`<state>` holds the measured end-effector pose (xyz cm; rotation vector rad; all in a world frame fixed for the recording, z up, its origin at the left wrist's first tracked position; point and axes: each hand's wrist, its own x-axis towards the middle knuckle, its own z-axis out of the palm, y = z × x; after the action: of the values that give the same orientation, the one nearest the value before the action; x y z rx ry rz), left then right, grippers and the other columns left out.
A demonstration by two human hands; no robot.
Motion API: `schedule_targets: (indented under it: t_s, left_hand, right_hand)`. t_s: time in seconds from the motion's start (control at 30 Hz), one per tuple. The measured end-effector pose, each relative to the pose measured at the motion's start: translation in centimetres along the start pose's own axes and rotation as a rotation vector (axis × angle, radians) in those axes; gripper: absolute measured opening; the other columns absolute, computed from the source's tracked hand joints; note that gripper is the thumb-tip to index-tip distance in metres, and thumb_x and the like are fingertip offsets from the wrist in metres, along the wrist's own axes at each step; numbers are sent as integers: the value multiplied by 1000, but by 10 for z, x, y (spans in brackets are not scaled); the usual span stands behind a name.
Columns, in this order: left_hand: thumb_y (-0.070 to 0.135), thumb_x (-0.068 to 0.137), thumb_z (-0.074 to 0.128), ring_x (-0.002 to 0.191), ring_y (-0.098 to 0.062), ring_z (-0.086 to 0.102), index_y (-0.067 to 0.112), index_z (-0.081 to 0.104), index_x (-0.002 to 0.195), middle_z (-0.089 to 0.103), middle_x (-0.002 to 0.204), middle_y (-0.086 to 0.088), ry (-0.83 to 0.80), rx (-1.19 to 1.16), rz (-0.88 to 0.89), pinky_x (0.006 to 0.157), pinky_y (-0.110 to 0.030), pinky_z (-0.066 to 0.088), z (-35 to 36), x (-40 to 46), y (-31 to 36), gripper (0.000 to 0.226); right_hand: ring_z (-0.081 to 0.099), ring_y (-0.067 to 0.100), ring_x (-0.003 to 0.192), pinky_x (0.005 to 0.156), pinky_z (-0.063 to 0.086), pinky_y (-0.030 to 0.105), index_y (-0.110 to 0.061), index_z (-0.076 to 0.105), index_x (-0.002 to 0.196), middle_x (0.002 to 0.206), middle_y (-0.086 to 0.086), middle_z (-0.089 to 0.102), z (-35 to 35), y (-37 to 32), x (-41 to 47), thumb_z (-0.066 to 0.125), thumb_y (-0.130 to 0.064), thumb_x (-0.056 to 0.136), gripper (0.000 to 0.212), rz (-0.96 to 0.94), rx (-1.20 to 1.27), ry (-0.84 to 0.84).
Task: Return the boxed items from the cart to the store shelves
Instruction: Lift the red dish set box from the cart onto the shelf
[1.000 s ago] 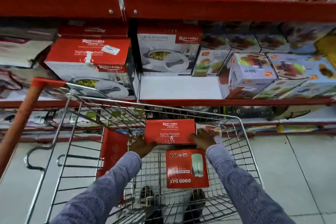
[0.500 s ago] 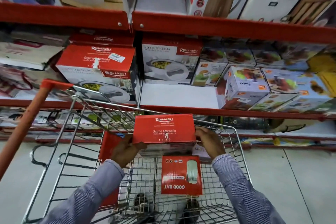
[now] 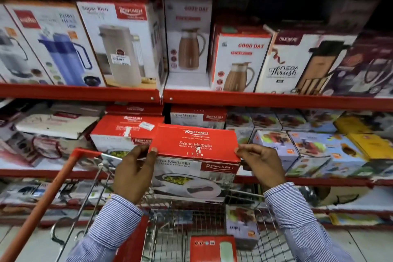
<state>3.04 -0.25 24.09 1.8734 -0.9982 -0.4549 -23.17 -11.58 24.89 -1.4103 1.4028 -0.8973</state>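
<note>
I hold a red-topped Rishabh casserole box (image 3: 194,144) above the wire cart (image 3: 170,229), level with the middle shelf (image 3: 297,181). My left hand (image 3: 134,174) grips its left side and my right hand (image 3: 262,166) grips its right side. Two matching casserole boxes sit on that shelf, one just left (image 3: 119,132) and one behind (image 3: 197,116). Inside the cart remain a red Good Day box (image 3: 212,248) and a pale juicer box (image 3: 241,225).
The cart's orange handle bar (image 3: 42,204) slants at the lower left. The upper shelf (image 3: 255,97) carries flask and jug boxes. Juicer boxes (image 3: 276,147) crowd the middle shelf to the right. Tiled floor shows at the bottom right.
Both hands have lifted the casserole box up out of the cart to the height of the middle shelf. My view has tilted upward, revealing the upper shelf.
</note>
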Motion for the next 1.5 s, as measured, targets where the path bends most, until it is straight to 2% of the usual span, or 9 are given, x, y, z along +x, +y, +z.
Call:
schedule_targets:
  t_s: [0.5,0.63,0.73,0.8,0.9,1.03,1.23,1.33,1.5]
  left_hand:
    - [14,97,50,101,-23,61,18,54,130,66,115,-5,-129,-153,-89,87,-32,44,46,37,-7,34]
    - [5,96,48,86,1,55,16,45,131,62,101,12,-153,-226,-180,91,-34,46,57,38,-21,36]
    - [1,96,48,91,-15,61,18,43,121,62,98,0,-167,-256,-217,84,-29,45,63,41,-22,31]
    - [1,94,51,104,-28,60,21,44,118,63,100,-2,-178,-248,-241,94,-36,46,64,41,-24,32]
    - [10,91,59,122,-20,53,18,44,135,57,132,0,-228,-228,-230,111,-44,40,66,39,-25,47]
    - [26,86,68,135,-25,46,16,31,149,45,148,-2,-241,-135,-211,113,-43,38,77,46,-21,74]
    - [31,84,69,137,-31,44,17,22,152,36,156,-7,-173,-62,-218,112,-47,40,91,51,-20,84]
    - [31,84,69,131,-31,50,16,23,151,43,151,-7,-163,-72,-213,109,-46,44,94,48,-23,83]
    - [35,85,62,138,-31,41,12,18,151,36,154,-13,-135,201,77,110,-47,42,107,17,-33,83]
  right_hand:
    - [68,15,90,92,53,37,-10,65,115,108,9,72,13,18,57,66,-11,86,30,7,104,-17]
    - [63,17,96,77,51,12,-7,61,119,109,5,67,25,24,72,62,-11,89,30,12,80,-52]
    - [66,23,103,96,52,33,-10,61,119,119,12,68,32,29,85,63,-14,89,31,43,70,-74]
    - [66,24,104,103,48,43,-13,62,118,120,12,69,36,31,90,62,-16,89,29,65,39,-94]
    - [66,21,104,105,46,40,-15,63,120,118,9,70,38,30,95,61,-16,89,31,95,20,-60]
    - [60,18,109,97,42,27,-11,52,134,126,6,64,38,25,97,55,-15,93,42,89,-16,-127]
    - [55,22,125,110,41,46,-19,43,141,137,5,58,34,27,99,56,-13,92,51,22,-64,-276]
    - [47,15,131,111,36,34,-19,39,143,141,-3,49,28,25,86,58,-9,91,57,-9,-61,-273]
    - [49,11,125,94,43,25,-26,39,143,134,-4,51,7,55,54,63,-19,88,60,-93,-206,-207]
